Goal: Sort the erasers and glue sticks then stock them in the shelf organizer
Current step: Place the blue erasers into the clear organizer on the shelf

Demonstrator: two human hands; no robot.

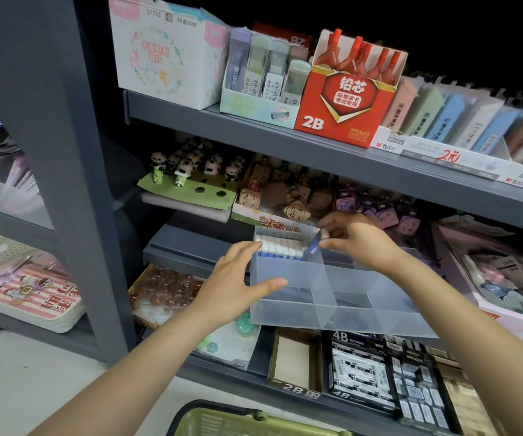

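A clear plastic shelf organizer point(342, 297) with several compartments sits on a middle shelf. Its far-left compartment holds a row of upright blue-and-white erasers point(280, 248). My right hand point(353, 239) pinches one more blue-and-white eraser point(316, 243) at the right end of that row, tilted over the compartment's edge. My left hand point(238, 281) rests with straight fingers against the organizer's left wall, thumb along the front. The other compartments look empty. No glue sticks are in sight.
A red 2B lead box point(342, 108) and pastel boxes stand on the upper shelf. Panda figures point(184, 171) and small toy trinkets fill the shelf behind the organizer. Black 4B eraser boxes point(364, 376) lie below. A green basket point(254, 420) is at the bottom edge.
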